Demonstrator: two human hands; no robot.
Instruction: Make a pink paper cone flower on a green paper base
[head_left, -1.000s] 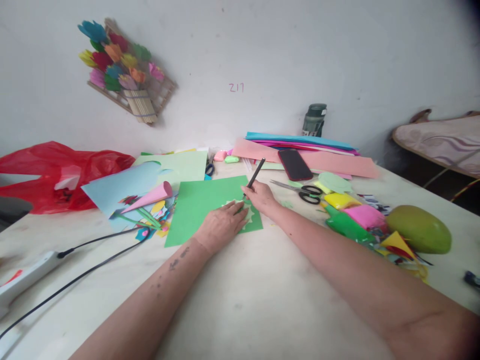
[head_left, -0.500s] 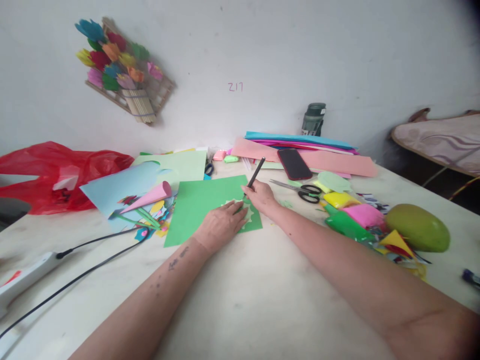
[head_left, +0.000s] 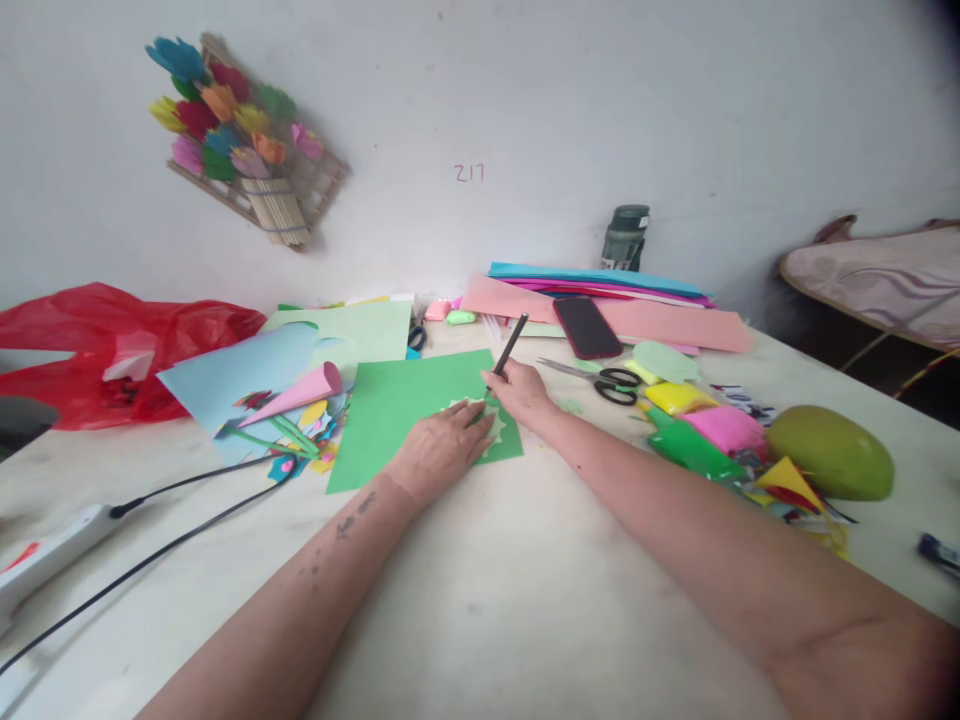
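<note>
Head view: the left hand lies flat, gripping nothing, seemingly steadying the pale jagged cutout on the green sheet's near right; the right hand pinches a black pen firmly, likely for control.

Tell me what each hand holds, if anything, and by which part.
The right hand holds the dark pen near its lower end; the left hand lies on the pale cutout, gripping nothing.

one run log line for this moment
left hand: resting on pale cutout | right hand: holding dark pen | cutout: on green sheet
</note>
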